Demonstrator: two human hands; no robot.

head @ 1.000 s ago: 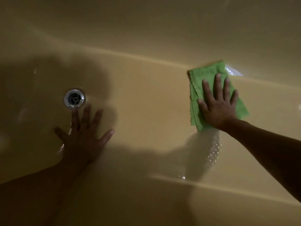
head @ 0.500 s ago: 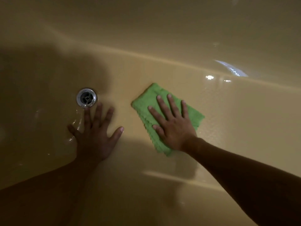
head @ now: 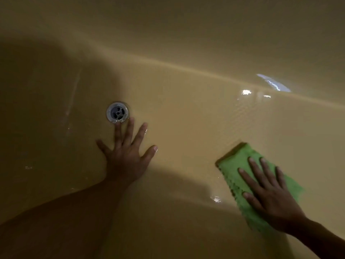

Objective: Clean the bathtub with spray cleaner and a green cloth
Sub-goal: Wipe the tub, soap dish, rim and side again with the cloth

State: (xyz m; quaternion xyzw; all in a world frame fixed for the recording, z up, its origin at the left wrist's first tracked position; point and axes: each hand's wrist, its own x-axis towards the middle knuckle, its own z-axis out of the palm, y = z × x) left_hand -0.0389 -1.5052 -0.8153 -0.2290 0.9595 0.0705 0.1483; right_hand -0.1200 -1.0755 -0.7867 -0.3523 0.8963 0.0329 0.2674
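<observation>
So the right hand (head: pixel 268 195), fingers spread, presses flat on the green cloth (head: pixel 240 165) at 4 o'clock; the left hand (head: pixel 127 154), splayed, rests on the bathtub (head: pixel 186 118) floor just below the drain (head: pixel 117 112).

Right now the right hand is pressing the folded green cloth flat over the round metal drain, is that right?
No. In the head view the right hand presses the folded green cloth flat on the yellow bathtub floor, well to the right of the round metal drain.
</observation>
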